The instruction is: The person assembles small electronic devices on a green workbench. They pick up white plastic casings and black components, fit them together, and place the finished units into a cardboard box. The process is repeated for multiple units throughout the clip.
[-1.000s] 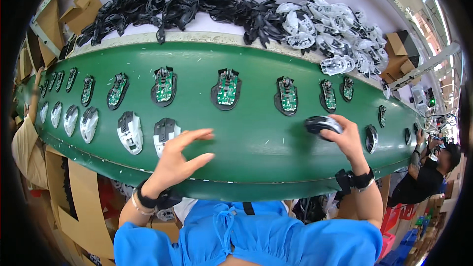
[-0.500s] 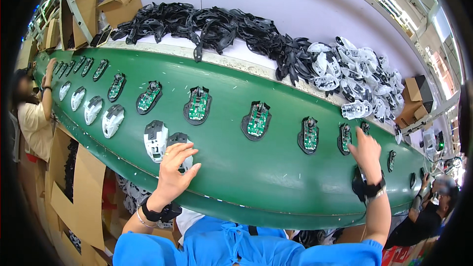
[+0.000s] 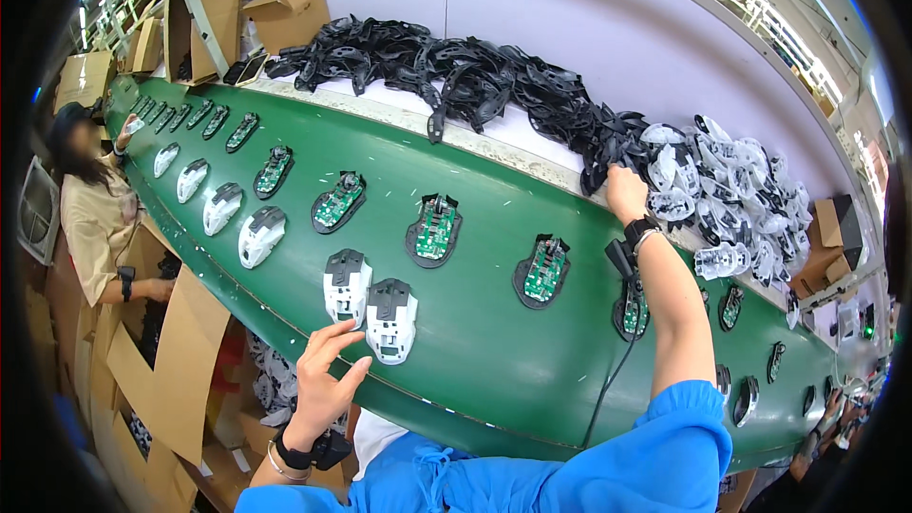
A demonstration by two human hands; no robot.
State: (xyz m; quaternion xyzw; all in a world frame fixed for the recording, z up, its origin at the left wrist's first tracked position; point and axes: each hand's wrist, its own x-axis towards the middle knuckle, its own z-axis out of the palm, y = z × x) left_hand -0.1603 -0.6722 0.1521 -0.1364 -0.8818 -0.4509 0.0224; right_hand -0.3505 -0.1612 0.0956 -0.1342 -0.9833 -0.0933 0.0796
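My left hand [image 3: 326,380] is open at the belt's near edge, thumb and fingers apart, its fingertips close to two white-and-grey mouse shells [image 3: 390,321] lying side by side. My right hand [image 3: 627,195] reaches across to the heap of black plastic parts [image 3: 494,85], at its right end beside the white shells. Its fingers are bent and mostly hidden behind the hand, so any part in them does not show. Under my right forearm lies a mouse base with a green circuit board [image 3: 629,309], partly covered by a dark wrist device and its cable.
More mouse bases with green boards [image 3: 435,231] are spaced along the green belt [image 3: 484,342]. White shells [image 3: 261,236] line its near left side. A pile of white translucent shells [image 3: 731,180] sits back right. Cardboard boxes [image 3: 190,370] and a co-worker [image 3: 95,209] are at left.
My right hand has moved from above the right-hand bases to the far heap of black parts. My left hand has drawn back from the second white shell, uncovering it. The view has shifted.
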